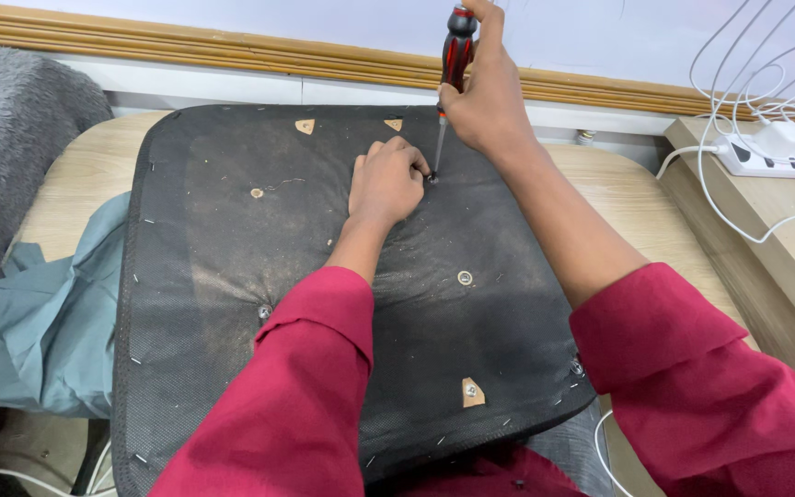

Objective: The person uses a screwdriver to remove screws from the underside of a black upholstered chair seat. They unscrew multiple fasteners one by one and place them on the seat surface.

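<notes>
A black fabric-covered seat base (pixel 232 276) lies upside down on a wooden table, stapled round its edge, with small cut-outs showing wood. My right hand (pixel 485 101) grips a red-and-black screwdriver (pixel 457 51) held upright, its tip down at a screw (pixel 432 178) near the far middle of the base. My left hand (pixel 385 181) rests on the fabric with its fingertips pinched at that screw beside the tip. Both arms wear dark red sleeves.
A grey-green cloth (pixel 52 313) lies under the base at the left. A grey fuzzy cushion (pixel 11 138) sits far left. A white power strip (pixel 770 152) with white cables lies on a wooden ledge at the right. Wall trim runs along the back.
</notes>
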